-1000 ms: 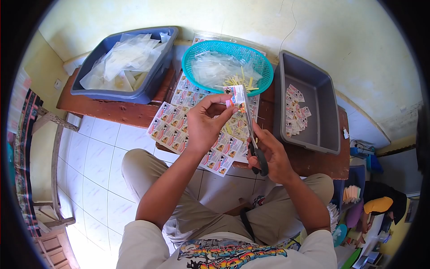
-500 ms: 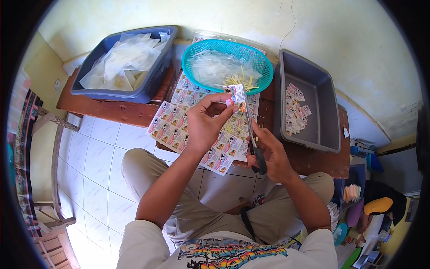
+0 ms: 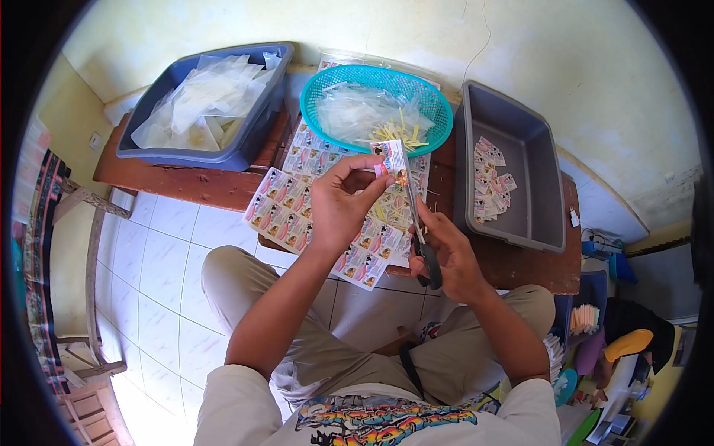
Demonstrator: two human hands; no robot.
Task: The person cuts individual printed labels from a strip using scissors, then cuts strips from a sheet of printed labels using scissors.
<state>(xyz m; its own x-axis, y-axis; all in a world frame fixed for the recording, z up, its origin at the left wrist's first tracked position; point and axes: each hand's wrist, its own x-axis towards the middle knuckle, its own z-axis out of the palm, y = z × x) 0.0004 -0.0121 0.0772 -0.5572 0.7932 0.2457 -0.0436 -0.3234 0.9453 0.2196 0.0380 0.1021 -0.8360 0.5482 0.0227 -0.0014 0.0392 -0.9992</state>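
Observation:
Between the thumb and forefinger of my left hand (image 3: pixel 343 197) a small printed label (image 3: pixel 390 157) is pinched, held upright over the bench. My right hand (image 3: pixel 455 256) grips a pair of scissors (image 3: pixel 428 260) with black handles. Their blades point up along the label's right edge and look nearly closed. Below my hands lie uncut sheets of printed labels (image 3: pixel 279 208), some reaching past the bench's front edge. Cut labels (image 3: pixel 491 182) are heaped in the grey tub (image 3: pixel 539 178) to the right.
A turquoise basket (image 3: pixel 312 119) behind my hands holds clear plastic bags and yellowish strips (image 3: pixel 401 132). At the left, a blue-grey tub (image 3: pixel 178 156) is full of plastic sheets. Everything rests on a brown wooden bench (image 3: pixel 520 267). Another person (image 3: pixel 628 342) bends over at the far right.
Both hands, the label and the scissors stay in almost the same place. The scissor blades shift only very slightly against the label's edge.

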